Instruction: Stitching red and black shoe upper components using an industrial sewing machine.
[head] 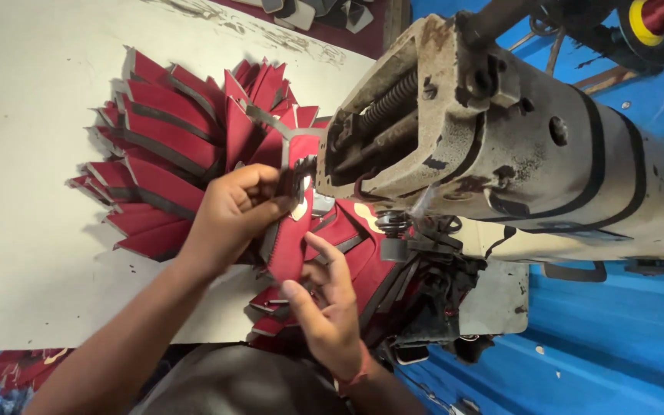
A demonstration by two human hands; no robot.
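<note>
My left hand (228,219) pinches the upper edge of a dark red fabric piece (290,234) with grey trim, close to the needle area of a worn grey sewing machine (501,146). My right hand (328,303) holds the same piece from below, fingers spread against its lower edge. The piece lies under the machine head, and the needle itself is hidden by it. A fanned stack of similar red pieces (170,146) with grey borders lies just beyond my left hand.
A white worktable (32,115) carries the stacked pieces. The machine's body runs to the right over a blue surface (616,323). More red pieces (17,369) sit below the table's near edge at lower left. A yellow thread spool (643,19) is at top right.
</note>
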